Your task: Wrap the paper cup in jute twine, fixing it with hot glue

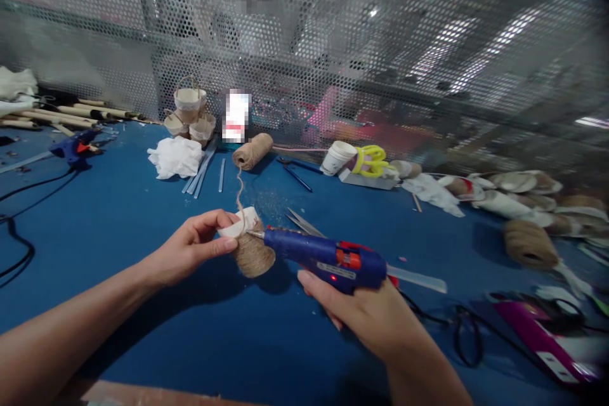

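**Glue gun nozzle at a half-wrapped cup, held over a blue table**

Table (pixel 143 235): blue, one, bearing all else; a perforated metal screen (pixel 333 32) stands along its far edge.

Right hand (pixel 361 311): fingers closed around the grip of a blue glue gun (pixel 328 257). The gun's long axis runs nearly level, from lower right to upper left; a glue stick (pixel 419 279) projects from its rear, and its nozzle touches, or all but touches, the cup. The cup thus lies straight off the nozzle, to the left of the right hand.

Left hand (pixel 195 244): thumb and fingers pinched on the white rim of the cup (pixel 247 244), which is held clear of the table, tilted on its side, its lower part already wound in twine. This hand is the nearer to the cup; it has it.

Twine (pixel 239 193): one strand rises from the cup toward a spool (pixel 252 151) lying on its side farther back.

Counts: glue guns, two, the second (pixel 73 149) idle at far left; spools, two, the second (pixel 530 244) at right; scissors, two pairs, one grey (pixel 304 224) just behind the gun, one yellow-handled (pixel 373 160); stacked wrapped cups (pixel 190 114), at least three; spare glue sticks (pixel 204 171), several, number uncertain; crumpled white paper (pixel 176 157), one heap.
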### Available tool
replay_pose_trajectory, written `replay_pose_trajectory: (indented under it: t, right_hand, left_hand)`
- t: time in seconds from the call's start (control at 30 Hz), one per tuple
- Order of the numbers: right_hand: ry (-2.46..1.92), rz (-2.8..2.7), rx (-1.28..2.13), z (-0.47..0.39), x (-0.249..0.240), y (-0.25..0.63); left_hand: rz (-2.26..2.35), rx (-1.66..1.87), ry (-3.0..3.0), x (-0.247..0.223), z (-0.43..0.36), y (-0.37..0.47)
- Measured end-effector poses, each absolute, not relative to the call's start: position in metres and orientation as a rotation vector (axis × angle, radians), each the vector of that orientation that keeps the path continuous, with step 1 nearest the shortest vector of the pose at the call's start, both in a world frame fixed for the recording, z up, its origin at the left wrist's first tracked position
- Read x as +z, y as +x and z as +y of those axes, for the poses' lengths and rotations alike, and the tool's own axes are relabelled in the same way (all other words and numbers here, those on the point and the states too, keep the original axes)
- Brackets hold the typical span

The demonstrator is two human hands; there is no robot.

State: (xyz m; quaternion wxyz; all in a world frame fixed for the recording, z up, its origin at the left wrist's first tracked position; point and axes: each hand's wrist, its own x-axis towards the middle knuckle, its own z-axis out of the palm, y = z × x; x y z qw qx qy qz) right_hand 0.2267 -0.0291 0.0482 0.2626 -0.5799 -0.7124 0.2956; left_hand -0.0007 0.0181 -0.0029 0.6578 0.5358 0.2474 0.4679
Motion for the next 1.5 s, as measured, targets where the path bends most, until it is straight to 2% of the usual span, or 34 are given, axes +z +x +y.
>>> replay_pose_trajectory:
  t: [0.17,0.37,0.6,0.87,1.07,1.3,1.5]
  right_hand:
    - [-1.411,-1.973,0.690,-0.024,0.034,0.230]
    - [-1.446,-1.928,0.709,-0.024,0.021,0.233]
    - [-1.569,-1.898,0.731,-0.025,0.038,0.230]
    - [-1.636,-1.860,0.865,-0.014,0.050,0.234]
    - [-1.433,-1.605,1.155,0.004,0.044,0.243]
    - [-1.710,-1.337,0.803,0.051,0.034,0.274]
    - [-2.018,-1.330,0.768,0.090,0.011,0.290]
  left_hand:
    - [0.599,1.064,1.285,-0.002,0.018,0.000]
    - [0.643,1.063,1.301,-0.002,0.018,0.000]
    - [0.618,1.077,1.293,-0.006,0.019,-0.001]
    - [0.527,1.096,1.252,-0.004,0.018,0.000]
    - [0.534,1.113,1.240,-0.004,0.020,0.001]
    - [0.606,1.111,1.318,-0.006,0.021,0.000]
    - [0.701,1.128,1.498,-0.007,0.021,0.001]
